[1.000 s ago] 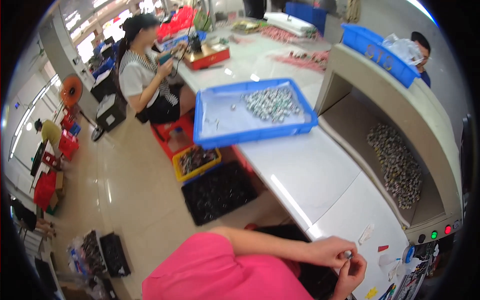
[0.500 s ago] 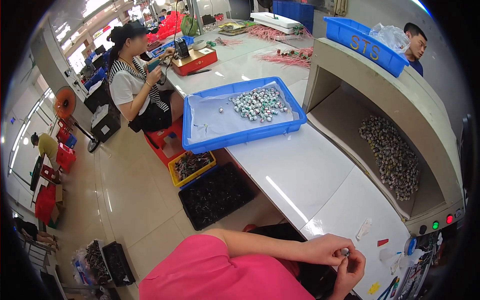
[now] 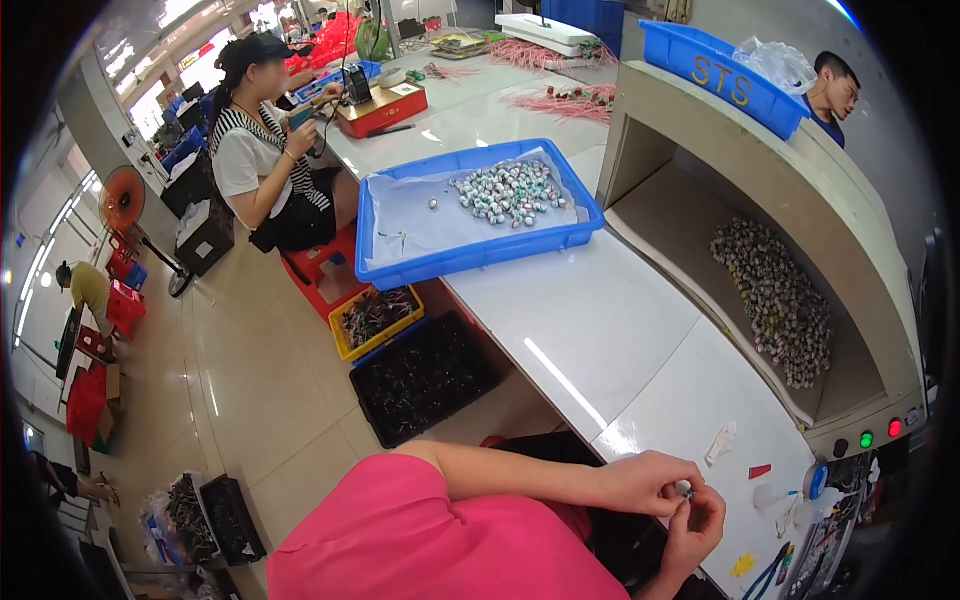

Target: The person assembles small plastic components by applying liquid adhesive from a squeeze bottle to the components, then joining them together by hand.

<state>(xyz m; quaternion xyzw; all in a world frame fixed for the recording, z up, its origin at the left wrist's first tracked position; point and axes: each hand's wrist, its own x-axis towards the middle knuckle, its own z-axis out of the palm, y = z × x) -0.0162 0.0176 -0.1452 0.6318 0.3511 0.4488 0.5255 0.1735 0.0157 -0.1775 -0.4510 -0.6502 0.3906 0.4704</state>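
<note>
Over the near right end of the white table, my left hand (image 3: 640, 482) and my right hand (image 3: 697, 532) meet, fingertips closed together. Between them is a small rounded silvery-white part (image 3: 684, 489) with a dark side, mostly covered by the fingers. Many similar-looking small white and green parts (image 3: 510, 193) lie on a lined blue tray (image 3: 480, 262) farther up the table. To the right, a heap of small rounded parts (image 3: 770, 300) rests inside a beige arched housing (image 3: 880, 250).
Beside my hands lie a white scrap (image 3: 720, 443), a red piece (image 3: 760, 471), a blue tape roll (image 3: 818, 481) and dark-handled pliers (image 3: 768, 575). A black crate (image 3: 425, 385) and a yellow crate (image 3: 378, 320) stand on the floor. A seated co-worker (image 3: 262, 150) is across at left.
The whole view has shifted slightly. My hands stay together around the small part, with only slight finger movement.
</note>
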